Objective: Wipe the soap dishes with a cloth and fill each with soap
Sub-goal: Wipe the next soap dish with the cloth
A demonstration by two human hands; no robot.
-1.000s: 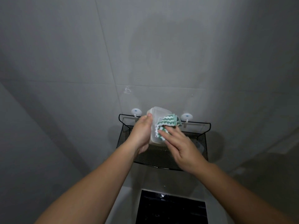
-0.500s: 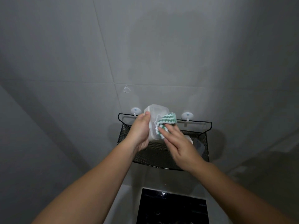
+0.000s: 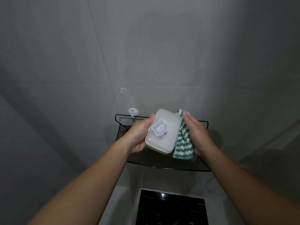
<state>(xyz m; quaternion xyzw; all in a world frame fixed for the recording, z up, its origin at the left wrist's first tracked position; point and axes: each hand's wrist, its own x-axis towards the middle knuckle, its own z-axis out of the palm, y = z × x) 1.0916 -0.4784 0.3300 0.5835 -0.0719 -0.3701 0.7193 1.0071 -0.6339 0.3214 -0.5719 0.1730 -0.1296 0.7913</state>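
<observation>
Wall (image 3: 146,46) of grey tile fills most of my view, with a black mesh shelf (image 3: 123,132) fixed to it and a glossy black panel (image 3: 172,208) below. Both hands are raised in front of that shelf. The left hand (image 3: 138,135) grips the translucent lidded soap dish (image 3: 162,132), fingers curled under its left edge and thumb up by the top corner. The right hand (image 3: 196,135) lies flat with straight fingers, pressing the green-and-white striped cloth (image 3: 182,146) against the dish's right side.

That is the change. Half a second ago the cloth sat on the dish's broad face. Now the dish is turned so its lid faces me, the bear-shaped knob (image 3: 159,127) plain to see, and the cloth has slid round to the side wall. The dish is held clear of the shelf, not resting in it.

I judge the wiping is moving from face to edges, so this dish is nearly clean outside. The lid is on and I see no soap, so filling has not begun. A white suction hook (image 3: 133,111) shows at the shelf's left.
</observation>
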